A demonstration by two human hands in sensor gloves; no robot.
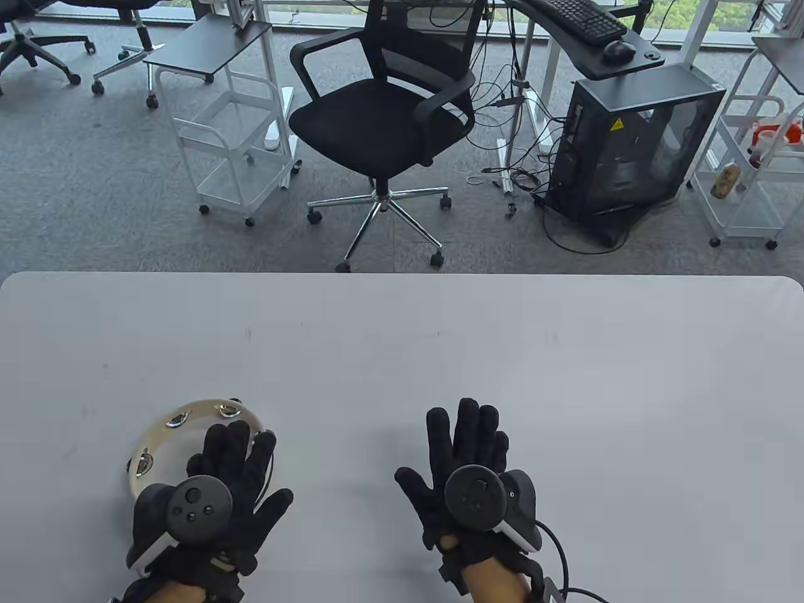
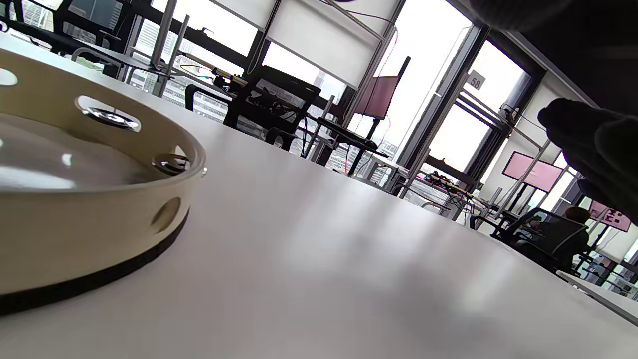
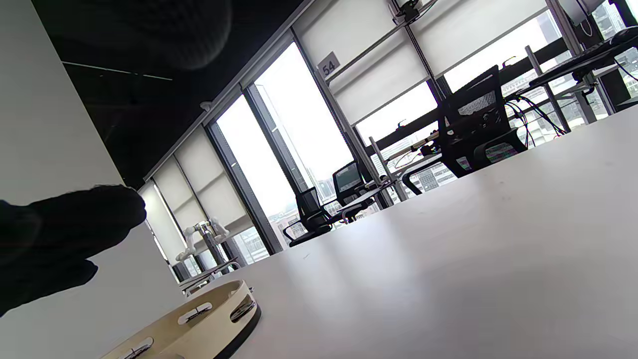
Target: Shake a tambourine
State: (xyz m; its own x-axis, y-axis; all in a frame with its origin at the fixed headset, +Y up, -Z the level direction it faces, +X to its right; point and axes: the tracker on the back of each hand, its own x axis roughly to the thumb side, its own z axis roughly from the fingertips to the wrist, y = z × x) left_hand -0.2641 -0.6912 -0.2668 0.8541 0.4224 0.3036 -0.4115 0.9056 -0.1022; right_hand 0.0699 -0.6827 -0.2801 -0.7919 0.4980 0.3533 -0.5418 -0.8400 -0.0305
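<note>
The left hand (image 1: 229,483) lies palm down with its fingers spread over the tambourine (image 1: 182,419), near the desk's (image 1: 402,352) front edge on the left side; whether the fingers actually press on the instrument or hover just above it cannot be told. The right hand (image 1: 468,468) is also flat and open, fingers apart, holding nothing, near the front edge around the middle, well apart from the left hand. The tambourine lies flat on the desk, its pale frame rimmed with a dark band at the bottom and set with small metal jingles (image 2: 110,117) in slots around its wall. Beyond the desk's far edge stand a black office chair (image 1: 383,119), a white wheeled cart (image 1: 232,132) and a dark computer case (image 1: 628,144) on the grey carpet.
</note>
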